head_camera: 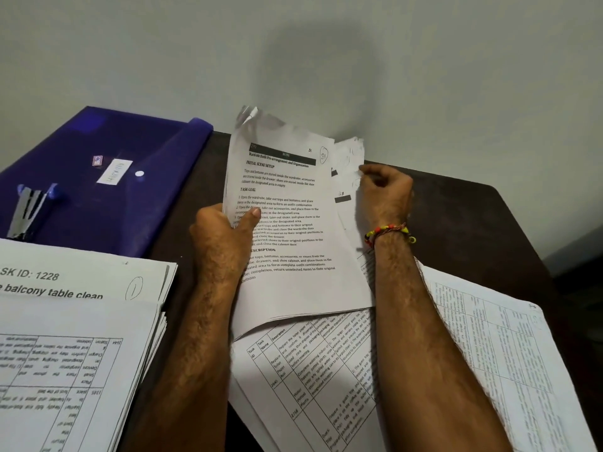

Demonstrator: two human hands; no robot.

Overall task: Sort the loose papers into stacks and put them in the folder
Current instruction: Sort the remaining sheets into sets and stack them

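Both hands hold a limp, curling sheaf of papers (287,216) upright between them, the left hand (225,233) gripping its near edge and the right hand (385,190) seemingly pinching back sheets, so it wants gripping lower, nearer the table (456,207).

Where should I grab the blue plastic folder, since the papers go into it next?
Probably the blue plastic folder's near right corner, coming from the right: its rolled flap and the stapler take up other parts.
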